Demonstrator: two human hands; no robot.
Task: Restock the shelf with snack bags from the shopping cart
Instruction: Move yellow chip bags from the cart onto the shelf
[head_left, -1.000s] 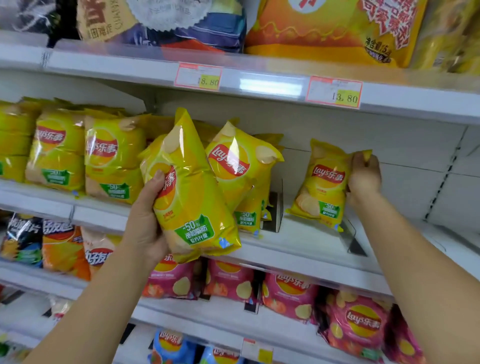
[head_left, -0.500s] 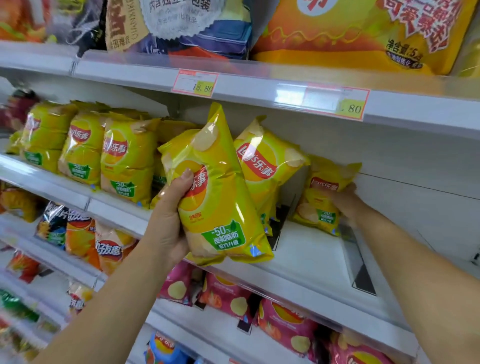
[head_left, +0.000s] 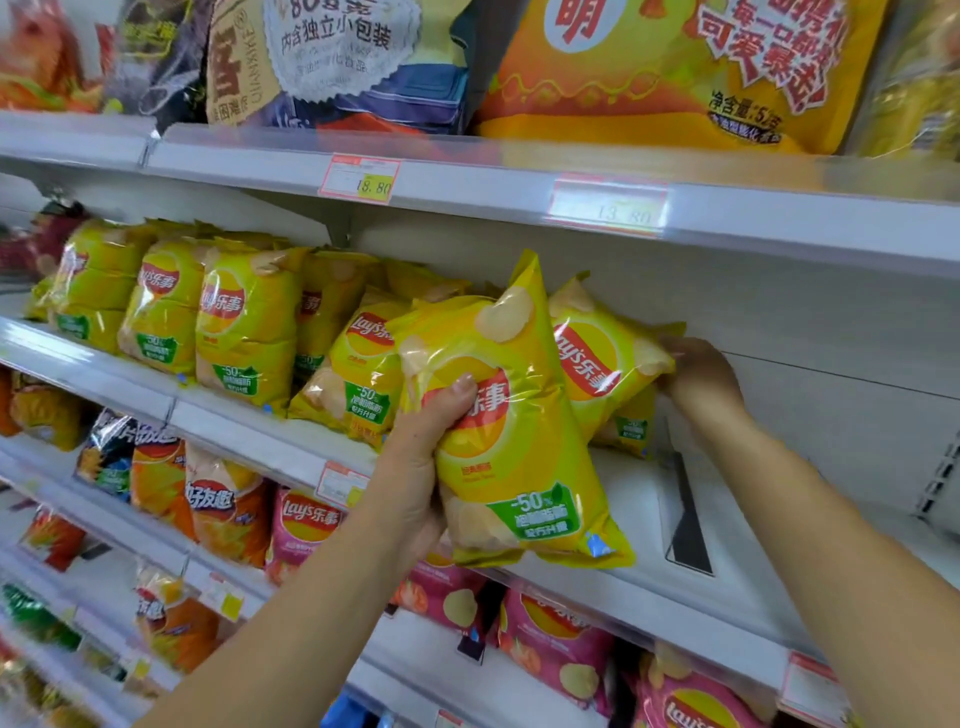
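My left hand (head_left: 423, 457) grips a yellow Lay's chip bag (head_left: 524, 467) by its left side, thumb on the front. It holds the bag upright just in front of the middle shelf (head_left: 649, 597). My right hand (head_left: 701, 374) reaches deep onto that shelf and touches the right edge of a leaning yellow bag (head_left: 602, 364). A smaller yellow bag (head_left: 629, 427) is tucked below and behind it. My right fingertips are hidden behind these bags. More yellow bags (head_left: 244, 322) stand in rows to the left.
A black and white divider (head_left: 685, 519) lies on the bare right part of the middle shelf. Large snack bags (head_left: 660, 73) fill the shelf above, behind price tags (head_left: 361, 179). Pink Lay's bags (head_left: 556, 654) and orange bags (head_left: 218, 514) sit on the shelf below.
My right hand has pushed its small yellow bag further back and left, behind the leaning bag. The bag in my left hand has shifted right, nearer the shelf edge.
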